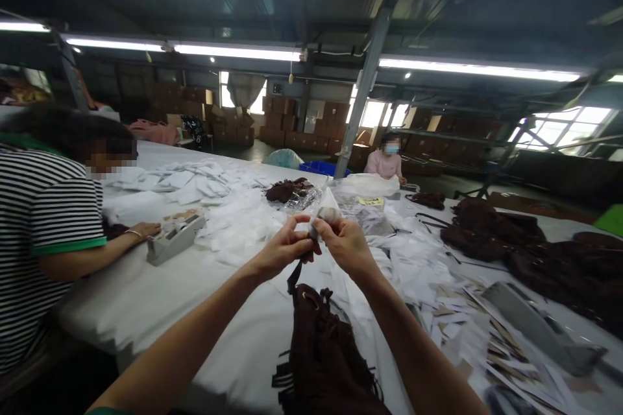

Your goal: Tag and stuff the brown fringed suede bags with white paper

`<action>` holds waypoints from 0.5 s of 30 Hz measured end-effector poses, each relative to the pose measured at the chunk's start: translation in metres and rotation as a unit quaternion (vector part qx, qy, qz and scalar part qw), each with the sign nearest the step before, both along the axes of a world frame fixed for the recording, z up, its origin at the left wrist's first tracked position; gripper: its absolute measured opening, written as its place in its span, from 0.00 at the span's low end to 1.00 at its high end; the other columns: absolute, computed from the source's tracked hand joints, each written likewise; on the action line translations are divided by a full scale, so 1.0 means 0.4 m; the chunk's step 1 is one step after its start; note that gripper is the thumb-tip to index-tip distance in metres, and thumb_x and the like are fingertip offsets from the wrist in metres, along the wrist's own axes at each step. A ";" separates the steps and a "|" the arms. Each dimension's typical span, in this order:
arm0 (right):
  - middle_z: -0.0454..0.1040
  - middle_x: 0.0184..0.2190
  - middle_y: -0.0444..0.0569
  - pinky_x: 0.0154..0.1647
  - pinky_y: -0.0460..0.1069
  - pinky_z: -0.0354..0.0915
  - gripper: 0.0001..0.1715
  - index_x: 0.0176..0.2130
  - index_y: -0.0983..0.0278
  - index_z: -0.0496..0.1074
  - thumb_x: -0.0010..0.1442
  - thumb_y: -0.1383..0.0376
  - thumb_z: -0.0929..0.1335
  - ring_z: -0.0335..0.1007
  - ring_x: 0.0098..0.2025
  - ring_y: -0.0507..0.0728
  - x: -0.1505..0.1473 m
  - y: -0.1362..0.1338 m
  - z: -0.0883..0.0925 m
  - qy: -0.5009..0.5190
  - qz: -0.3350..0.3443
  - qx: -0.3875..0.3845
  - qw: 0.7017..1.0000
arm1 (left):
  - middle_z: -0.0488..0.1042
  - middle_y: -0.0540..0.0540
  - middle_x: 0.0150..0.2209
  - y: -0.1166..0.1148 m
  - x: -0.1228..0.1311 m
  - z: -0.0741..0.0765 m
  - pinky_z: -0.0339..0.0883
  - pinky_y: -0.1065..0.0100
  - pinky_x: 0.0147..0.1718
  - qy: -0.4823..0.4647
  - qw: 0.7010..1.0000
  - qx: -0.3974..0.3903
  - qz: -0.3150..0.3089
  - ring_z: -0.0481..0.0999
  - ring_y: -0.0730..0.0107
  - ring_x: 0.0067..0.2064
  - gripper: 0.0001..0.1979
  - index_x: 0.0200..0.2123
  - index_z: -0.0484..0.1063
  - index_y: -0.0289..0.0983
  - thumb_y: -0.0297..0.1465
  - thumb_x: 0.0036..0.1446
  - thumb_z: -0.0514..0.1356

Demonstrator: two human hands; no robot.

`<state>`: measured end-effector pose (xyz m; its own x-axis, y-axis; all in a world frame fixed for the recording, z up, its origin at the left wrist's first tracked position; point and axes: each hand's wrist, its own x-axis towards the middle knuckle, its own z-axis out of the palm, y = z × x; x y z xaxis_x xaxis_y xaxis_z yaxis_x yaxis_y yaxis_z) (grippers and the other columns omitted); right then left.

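A dark brown fringed bag (321, 356) hangs or stands upright in front of me, near the table's front edge. Its strap (293, 277) runs up from the bag's top to my left hand (292, 243), whose fingers are closed in a pinch. My right hand (343, 240) is closed too, thumb and fingers pressing a small crumpled piece of whitish wrap (325, 214) at the strap's upper part. Both hands meet there, fingertips almost touching. Whatever lies under the wrap is hidden.
Left of me, a co-worker in a striped shirt (63, 207) reaches to a grey tape dispenser (176, 240). White packets (195, 181) and thin white sheets (243, 227) cover the table. Brown bags (487, 233), paper strips (501, 343) and another dispenser (535, 318) lie right. Another person (384, 162) sits beyond.
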<state>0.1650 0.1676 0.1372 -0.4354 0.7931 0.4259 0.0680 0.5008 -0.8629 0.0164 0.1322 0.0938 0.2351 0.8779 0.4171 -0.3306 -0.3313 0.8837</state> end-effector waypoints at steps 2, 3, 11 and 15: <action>0.66 0.16 0.43 0.20 0.44 0.56 0.21 0.22 0.66 0.70 0.55 0.52 0.68 0.60 0.19 0.49 0.012 0.016 -0.025 -0.008 -0.025 0.009 1.000 | 0.74 0.48 0.34 -0.010 0.021 -0.054 0.63 0.71 0.31 0.006 0.999 -0.010 0.038 0.72 0.72 0.31 0.27 0.52 0.54 0.39 0.35 0.53 0.64; 0.66 0.16 0.43 0.20 0.44 0.56 0.22 0.22 0.66 0.70 0.55 0.52 0.68 0.59 0.19 0.49 0.018 0.025 -0.041 -0.003 -0.040 0.006 0.999 | 0.73 0.48 0.35 -0.016 0.034 -0.089 0.64 0.70 0.33 0.021 0.997 -0.017 0.072 0.72 0.71 0.33 0.29 0.52 0.54 0.40 0.33 0.50 0.65; 0.67 0.19 0.42 0.18 0.44 0.53 0.21 0.31 0.68 0.74 0.50 0.52 0.72 0.56 0.20 0.48 0.007 0.025 -0.154 0.078 -0.085 -0.090 0.989 | 0.72 0.49 0.32 -0.049 0.116 -0.269 0.64 0.67 0.34 0.108 0.907 0.030 0.405 0.71 0.67 0.32 0.10 0.42 0.68 0.42 0.36 0.57 0.59; 0.71 0.26 0.44 0.22 0.43 0.57 0.26 0.44 0.64 0.74 0.48 0.53 0.73 0.59 0.23 0.48 -0.002 -0.007 -0.171 0.131 0.014 -0.186 0.974 | 0.70 0.49 0.26 -0.039 0.089 -0.243 0.61 0.69 0.29 0.081 0.926 0.010 0.370 0.68 0.68 0.28 0.13 0.31 0.72 0.39 0.43 0.58 0.57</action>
